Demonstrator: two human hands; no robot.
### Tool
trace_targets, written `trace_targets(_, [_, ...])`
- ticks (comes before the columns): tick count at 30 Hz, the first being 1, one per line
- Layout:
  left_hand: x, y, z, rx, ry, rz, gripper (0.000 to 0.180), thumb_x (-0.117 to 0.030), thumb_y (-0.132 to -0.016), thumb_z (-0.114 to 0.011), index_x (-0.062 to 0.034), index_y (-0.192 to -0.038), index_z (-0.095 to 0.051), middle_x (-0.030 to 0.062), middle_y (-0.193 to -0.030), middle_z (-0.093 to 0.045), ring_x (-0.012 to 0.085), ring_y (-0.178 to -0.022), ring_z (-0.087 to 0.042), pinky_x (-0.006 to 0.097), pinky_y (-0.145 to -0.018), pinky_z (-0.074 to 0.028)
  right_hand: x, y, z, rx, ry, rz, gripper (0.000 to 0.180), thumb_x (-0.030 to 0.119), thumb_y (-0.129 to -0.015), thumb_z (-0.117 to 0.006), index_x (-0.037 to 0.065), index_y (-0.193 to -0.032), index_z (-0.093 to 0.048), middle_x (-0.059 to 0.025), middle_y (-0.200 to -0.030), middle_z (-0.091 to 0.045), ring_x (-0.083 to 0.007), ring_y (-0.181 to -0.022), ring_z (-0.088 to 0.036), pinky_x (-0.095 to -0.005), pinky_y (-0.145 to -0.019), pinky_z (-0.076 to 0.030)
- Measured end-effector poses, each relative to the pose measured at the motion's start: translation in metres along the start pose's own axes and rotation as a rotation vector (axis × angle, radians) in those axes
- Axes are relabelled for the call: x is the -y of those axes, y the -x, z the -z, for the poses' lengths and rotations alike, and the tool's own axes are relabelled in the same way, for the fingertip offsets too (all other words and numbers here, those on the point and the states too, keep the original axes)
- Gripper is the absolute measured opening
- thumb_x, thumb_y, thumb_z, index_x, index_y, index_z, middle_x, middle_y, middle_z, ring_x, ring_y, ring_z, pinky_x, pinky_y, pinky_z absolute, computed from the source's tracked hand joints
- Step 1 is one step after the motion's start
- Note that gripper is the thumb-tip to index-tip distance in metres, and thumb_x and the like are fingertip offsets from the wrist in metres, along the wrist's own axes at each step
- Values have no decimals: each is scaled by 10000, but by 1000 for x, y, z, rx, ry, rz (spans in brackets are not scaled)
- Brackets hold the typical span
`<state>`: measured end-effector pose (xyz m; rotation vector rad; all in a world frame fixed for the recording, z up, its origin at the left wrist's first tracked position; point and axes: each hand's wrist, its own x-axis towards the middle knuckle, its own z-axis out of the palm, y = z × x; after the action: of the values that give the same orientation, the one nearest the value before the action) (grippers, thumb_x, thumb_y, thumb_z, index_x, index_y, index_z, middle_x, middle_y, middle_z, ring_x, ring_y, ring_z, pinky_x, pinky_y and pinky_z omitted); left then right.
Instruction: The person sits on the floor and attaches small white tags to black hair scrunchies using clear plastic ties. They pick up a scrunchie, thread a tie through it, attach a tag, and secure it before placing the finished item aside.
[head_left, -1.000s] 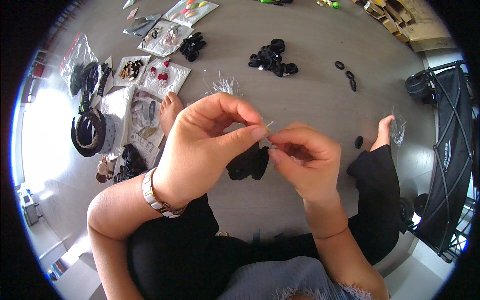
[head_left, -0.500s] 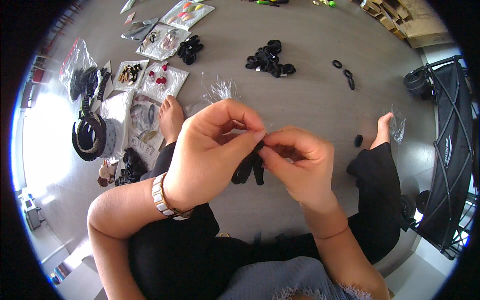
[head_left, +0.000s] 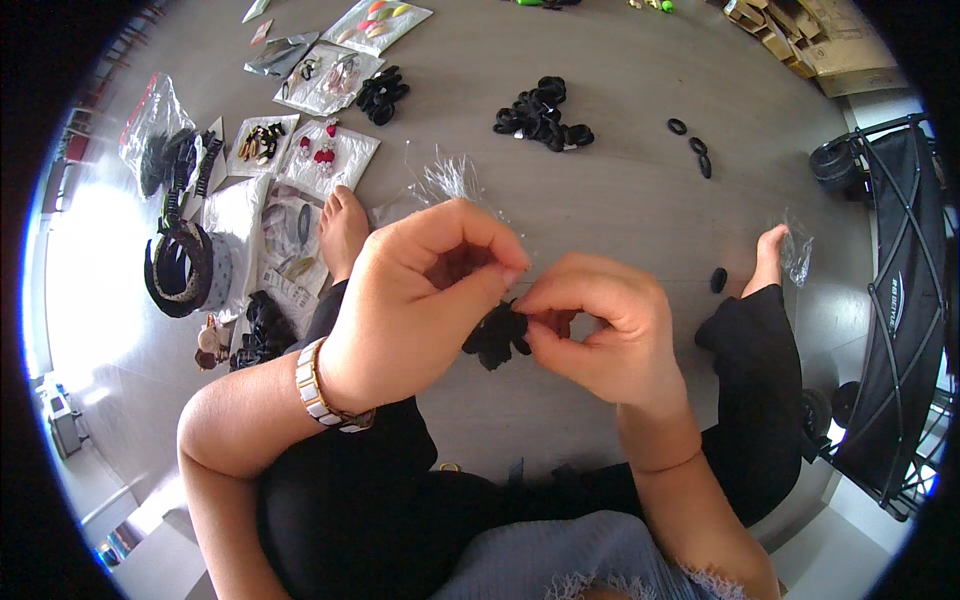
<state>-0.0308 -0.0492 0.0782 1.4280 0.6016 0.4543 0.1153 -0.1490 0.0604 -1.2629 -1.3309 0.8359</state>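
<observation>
In front of me hangs a bunch of black hair ties (head_left: 493, 338), between my two hands. The thumb and forefinger of my right hand (head_left: 610, 325) pinch its upper right edge. My left hand (head_left: 415, 300), with a white-and-gold bracelet (head_left: 314, 385) at the wrist, has thumb and forefinger pressed together just above the bunch. Whatever sits between those left fingertips is too small to name. Just beyond my left hand lies a tuft of thin clear plastic strands (head_left: 450, 180). Farther off on the floor is a heap of black hair ties (head_left: 540, 118).
Bagged hair ornaments (head_left: 325, 158) and a smaller black hair-tie pile (head_left: 383, 95) lie at the far left. Nearer are headbands (head_left: 180, 270) and black claw clips (head_left: 265, 330). Several single hair ties (head_left: 697, 145) lie at right, by a folded black cart (head_left: 895, 300). Cardboard (head_left: 830, 45) is behind.
My fingertips have drawn slightly apart. The black bunch has turned and spread, and its top now shows below my left fingertips. My right fingers still hold its edge.
</observation>
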Motion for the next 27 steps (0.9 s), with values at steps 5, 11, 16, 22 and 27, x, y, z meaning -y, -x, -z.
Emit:
trace_targets(5, [0,-1,-1,-34,-72,-15,111,93,-772,-536,-3,-828,-541,45,-852,-537,104,-767,-511,228,-705,-409,0,-2,4,80,50,96,148,-53,-678,-628,5,-814,-613,-37,-706,-567,-84,-581,-554,-206,-484,-443])
trace_targets(11, [1,1,-3,-32,-95,-166,140,112,-735,-548,-14,-792,-558,59,-831,-568,141,-771,-545,251,-745,-403,-3,-1,5,-5,-507,-520,93,27,-763,-623,1,-852,-629,-20,-702,-596,-53,-579,-538,-173,-474,-407])
trace_targets(16, [-3,-2,-2,-5,-493,-475,169,114,-658,-575,-27,-751,-577,71,-789,-609,177,-717,-576,291,-796,-364,-10,-3,1,20,-578,-575,108,53,-758,-650,-1,-850,-634,-19,-656,-594,-60,-543,-533,-182,-461,-403])
trace_targets(22, [-6,-5,-2,31,-620,-622,184,113,-650,-576,-35,-757,-585,64,-782,-612,171,-687,-577,315,-748,-358,-20,-3,4,159,-833,-634,99,35,-742,-653,3,-834,-637,-27,-659,-590,-73,-527,-525,-185,-448,-393])
trace_targets(27, [0,-6,-2,41,-642,-718,180,96,-656,-591,-41,-773,-586,65,-791,-607,177,-683,-575,327,-707,-366,-31,-1,-5,186,-1083,-650,81,10,-730,-645,12,-810,-634,-26,-663,-586,-81,-519,-518,-191,-446,-392])
